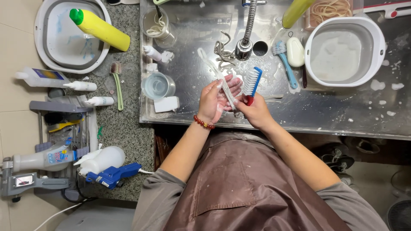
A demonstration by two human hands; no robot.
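A brown apron is seen nearest. Above it, a blue-and-white brush is gripped at its red handle end by the closed fingers of the right hand. A white shoelace is pinched across the soapy left hand over the steel sink. Farther off, a yellow bottle lies across a grey basin; a white tub stands at right.

Sink: bare metal, wet, dull shine, soap flecks. Brush over it: glossy blue plastic back, white bristles. Lace beside brush: white woven cloth, soapy. Basin right of brush: smooth white plastic. Counter left of sink: speckled stone, matt. Apron below sink: brown, smooth, faint sheen.
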